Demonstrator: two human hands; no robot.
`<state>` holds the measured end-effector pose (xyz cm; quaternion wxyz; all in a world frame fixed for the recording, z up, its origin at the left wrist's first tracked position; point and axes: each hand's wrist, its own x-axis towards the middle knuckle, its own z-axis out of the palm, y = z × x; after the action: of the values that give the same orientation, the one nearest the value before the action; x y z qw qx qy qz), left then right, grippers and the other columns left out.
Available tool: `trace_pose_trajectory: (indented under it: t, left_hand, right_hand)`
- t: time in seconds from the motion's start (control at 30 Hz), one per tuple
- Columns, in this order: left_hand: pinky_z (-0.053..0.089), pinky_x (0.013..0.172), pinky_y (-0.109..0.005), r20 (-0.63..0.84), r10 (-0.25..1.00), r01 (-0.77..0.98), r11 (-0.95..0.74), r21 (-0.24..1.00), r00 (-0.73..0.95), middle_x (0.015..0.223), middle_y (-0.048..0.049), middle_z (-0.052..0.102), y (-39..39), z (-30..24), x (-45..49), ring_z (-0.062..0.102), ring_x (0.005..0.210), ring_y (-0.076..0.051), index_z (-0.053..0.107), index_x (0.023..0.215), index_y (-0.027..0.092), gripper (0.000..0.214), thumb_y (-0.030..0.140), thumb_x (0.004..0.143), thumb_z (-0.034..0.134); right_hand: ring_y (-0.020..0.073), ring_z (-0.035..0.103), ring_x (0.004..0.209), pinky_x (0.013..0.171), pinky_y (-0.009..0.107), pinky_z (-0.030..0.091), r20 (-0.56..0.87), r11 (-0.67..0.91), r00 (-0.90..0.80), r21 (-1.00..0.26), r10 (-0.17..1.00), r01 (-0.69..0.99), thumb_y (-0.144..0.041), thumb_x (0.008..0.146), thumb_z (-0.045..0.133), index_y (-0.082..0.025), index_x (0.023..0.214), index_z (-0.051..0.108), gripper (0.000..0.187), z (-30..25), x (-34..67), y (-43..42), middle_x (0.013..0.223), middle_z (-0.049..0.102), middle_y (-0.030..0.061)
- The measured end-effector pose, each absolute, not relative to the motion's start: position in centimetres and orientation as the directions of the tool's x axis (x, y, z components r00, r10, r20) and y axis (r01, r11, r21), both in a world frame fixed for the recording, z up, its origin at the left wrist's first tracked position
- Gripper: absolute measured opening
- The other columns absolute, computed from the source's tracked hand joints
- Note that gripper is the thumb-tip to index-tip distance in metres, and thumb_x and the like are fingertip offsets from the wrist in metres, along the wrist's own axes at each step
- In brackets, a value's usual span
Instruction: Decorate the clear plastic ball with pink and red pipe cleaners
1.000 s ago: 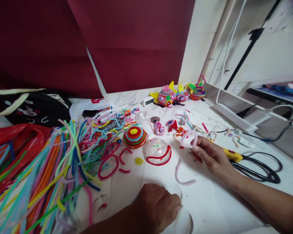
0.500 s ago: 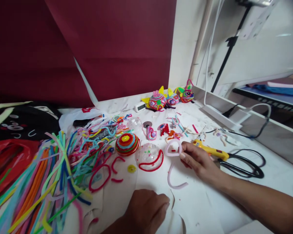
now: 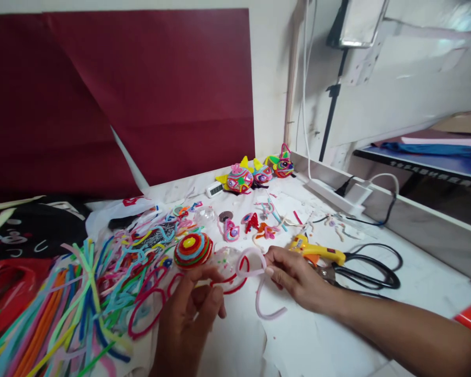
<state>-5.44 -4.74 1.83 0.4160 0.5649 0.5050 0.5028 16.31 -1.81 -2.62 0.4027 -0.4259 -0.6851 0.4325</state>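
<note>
My right hand pinches a loop of pale pink pipe cleaner between thumb and fingertips, above the white paper. My left hand is raised with curled fingers apart and nothing visible in them. Beyond it sits a dome wrapped in striped pipe cleaner, red, blue and green with a yellow centre. A clear plastic dome and a red pipe cleaner crescent lie between my hands, partly covered. A curved pale pipe cleaner piece lies below the loop. Red pipe cleaner loops are beside my left hand.
Many coloured pipe cleaners fill the left side. A yellow glue gun and black-handled scissors lie past my right hand. Finished pipe cleaner figures and a small white timer stand at the back; a power strip runs along the right edge.
My left hand has risen and turned, its fingers going from a loose fist to apart, and now covers part of the red pieces. My right hand still holds the loop. The camera view has shifted.
</note>
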Motion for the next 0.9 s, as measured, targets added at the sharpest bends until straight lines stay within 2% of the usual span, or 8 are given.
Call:
trace_pose_trajectory:
  t: [0.17, 0.27, 0.4, 0.57, 0.9]
  left_hand:
    - [0.035, 0.041, -0.022, 0.191, 0.980, 0.220, -0.199, 0.955, 0.060, 0.059, -0.0015, 0.059, -2.6, 2.7, -4.8, 0.051, 0.048, -0.012, 0.067, 0.097, 0.017, 0.033, 0.047, 0.084, 0.058]
    - [0.036, 0.043, -0.022, 0.223, 0.969, 0.239, -0.243, 0.940, 0.107, 0.062, -0.0022, 0.060, -1.9, 2.9, -4.3, 0.051, 0.049, -0.012, 0.068, 0.095, 0.017, 0.031, 0.045, 0.086, 0.056]
    - [0.037, 0.044, -0.021, 0.247, 0.956, 0.285, -0.284, 0.915, 0.160, 0.053, 0.0003, 0.054, -1.6, 3.1, -4.0, 0.048, 0.046, -0.011, 0.068, 0.084, 0.018, 0.025, 0.039, 0.087, 0.056]
    - [0.036, 0.043, -0.020, 0.266, 0.950, 0.326, -0.307, 0.894, 0.164, 0.050, 0.0009, 0.053, -1.7, 2.7, -4.0, 0.045, 0.044, -0.010, 0.065, 0.072, 0.017, 0.024, 0.034, 0.086, 0.055]
    - [0.035, 0.044, -0.018, 0.248, 0.962, 0.301, -0.271, 0.914, 0.113, 0.054, 0.0027, 0.055, -2.0, 2.1, -3.5, 0.045, 0.045, -0.008, 0.065, 0.074, 0.017, 0.021, 0.034, 0.084, 0.058]
  right_hand:
    - [0.0126, 0.042, 0.060, 0.054, 0.024, 0.033, 0.212, 0.295, -0.304, -0.919, 0.929, 0.259, -0.036, 0.094, 0.048, -0.020, 0.079, 0.049, 0.022, -2.3, 16.4, -1.6, 0.066, 0.047, -0.0024]
    - [0.0125, 0.042, 0.059, 0.054, 0.024, 0.033, 0.223, 0.304, -0.291, -0.913, 0.930, 0.272, -0.033, 0.094, 0.049, -0.020, 0.079, 0.049, 0.020, -2.2, 16.4, -1.5, 0.065, 0.048, -0.0027]
    - [0.0122, 0.042, 0.059, 0.054, 0.024, 0.032, 0.216, 0.299, -0.290, -0.911, 0.932, 0.283, -0.030, 0.093, 0.049, -0.020, 0.079, 0.048, 0.018, -2.3, 16.4, -1.4, 0.065, 0.047, -0.0031]
    - [0.0119, 0.041, 0.060, 0.054, 0.023, 0.032, 0.179, 0.276, -0.312, -0.912, 0.933, 0.303, -0.027, 0.093, 0.047, -0.020, 0.079, 0.047, 0.016, -2.5, 16.3, -1.3, 0.066, 0.046, -0.0029]
    - [0.0118, 0.042, 0.062, 0.055, 0.023, 0.032, 0.129, 0.240, -0.324, -0.912, 0.937, 0.333, -0.028, 0.094, 0.047, -0.019, 0.082, 0.048, 0.015, -2.7, 16.4, -1.2, 0.068, 0.047, -0.0025]
